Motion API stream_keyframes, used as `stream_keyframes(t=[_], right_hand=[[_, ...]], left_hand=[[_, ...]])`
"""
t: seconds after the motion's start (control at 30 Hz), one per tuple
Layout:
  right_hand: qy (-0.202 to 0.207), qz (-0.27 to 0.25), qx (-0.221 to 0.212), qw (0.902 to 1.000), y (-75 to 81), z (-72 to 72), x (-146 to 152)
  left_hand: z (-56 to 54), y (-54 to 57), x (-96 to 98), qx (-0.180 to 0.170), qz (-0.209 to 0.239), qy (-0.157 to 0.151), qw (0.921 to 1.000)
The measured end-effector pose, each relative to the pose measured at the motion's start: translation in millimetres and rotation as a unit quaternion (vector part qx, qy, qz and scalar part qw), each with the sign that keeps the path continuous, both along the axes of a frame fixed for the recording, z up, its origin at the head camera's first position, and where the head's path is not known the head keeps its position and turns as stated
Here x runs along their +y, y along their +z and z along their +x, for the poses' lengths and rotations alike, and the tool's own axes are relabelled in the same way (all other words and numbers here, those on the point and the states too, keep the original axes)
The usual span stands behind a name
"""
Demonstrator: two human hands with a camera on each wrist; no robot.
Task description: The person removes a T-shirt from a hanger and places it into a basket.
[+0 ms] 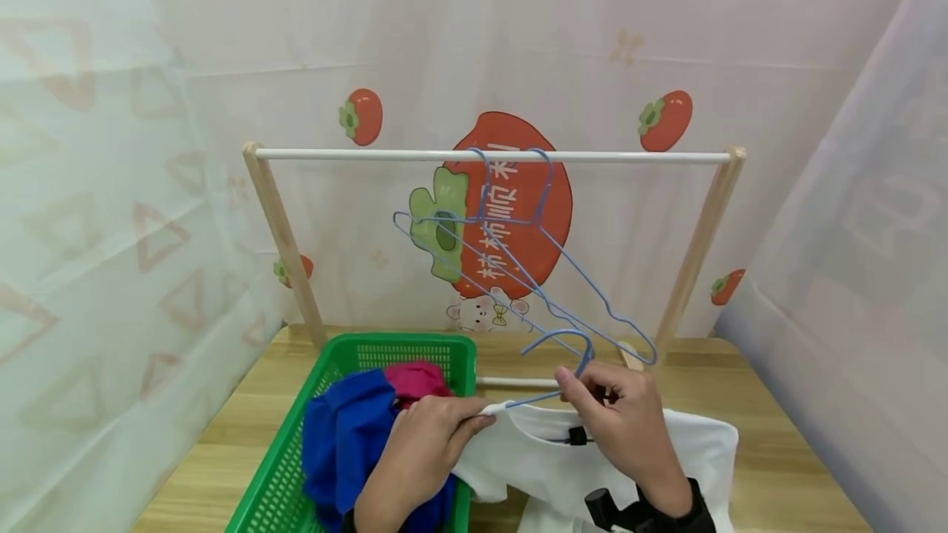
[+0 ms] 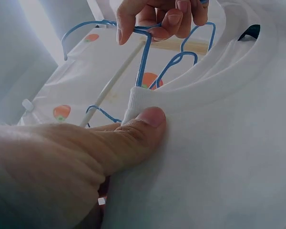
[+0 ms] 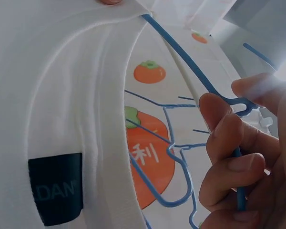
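A white T-shirt (image 1: 544, 467) with a dark neck label (image 3: 56, 188) lies in front of me. My left hand (image 1: 418, 455) pinches its collar edge at one shoulder, thumb on the outside of the cloth. A blue wire hanger (image 1: 533, 398) has one arm running into the neck opening there; the end inside the shirt is hidden. My right hand (image 1: 625, 426) grips this hanger just below its hook, which curves up toward the rack. In the right wrist view, the fingers (image 3: 233, 169) curl round the wire.
Behind the hands stands a wooden rack with a white bar (image 1: 355, 155), from which two blue hangers (image 1: 544, 212) hang. A green basket (image 1: 285, 442) at left holds blue cloth (image 1: 348, 426) and pink cloth (image 1: 416, 379). Everything stands on a wood-grain table (image 1: 792, 451).
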State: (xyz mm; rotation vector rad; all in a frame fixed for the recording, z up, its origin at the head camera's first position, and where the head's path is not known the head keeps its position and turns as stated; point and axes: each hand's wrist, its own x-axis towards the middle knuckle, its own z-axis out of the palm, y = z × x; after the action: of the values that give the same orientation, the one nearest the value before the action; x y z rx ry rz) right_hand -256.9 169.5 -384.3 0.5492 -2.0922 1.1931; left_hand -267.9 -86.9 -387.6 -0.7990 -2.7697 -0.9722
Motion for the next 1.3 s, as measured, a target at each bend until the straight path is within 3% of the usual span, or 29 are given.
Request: stream_keyframes(t=[0.27, 0.73, 1.07, 1.3], right_hand=[[0.000, 0.003, -0.015, 0.9999, 3.2, 3.2, 12], [-0.049, -0.008, -0.034, 0.9982, 5.5, 6.1, 31], [-0.107, -0.008, -0.058, 0.9925, 10.2, 6.7, 47], [-0.110, -0.020, -0.053, 0.9924, 9.6, 7.0, 59]], left_hand=[[0.1, -0.2, 0.1, 0.000, 0.012, -0.015, 0.9998], [0.5, -0.1, -1.8, -0.025, 0.023, -0.030, 0.9990], [-0.4, -0.9, -5.3, 0.001, 0.032, -0.039, 0.9987], [-0.5, -0.6, -5.0, -0.002, 0.033, -0.042, 0.9986]])
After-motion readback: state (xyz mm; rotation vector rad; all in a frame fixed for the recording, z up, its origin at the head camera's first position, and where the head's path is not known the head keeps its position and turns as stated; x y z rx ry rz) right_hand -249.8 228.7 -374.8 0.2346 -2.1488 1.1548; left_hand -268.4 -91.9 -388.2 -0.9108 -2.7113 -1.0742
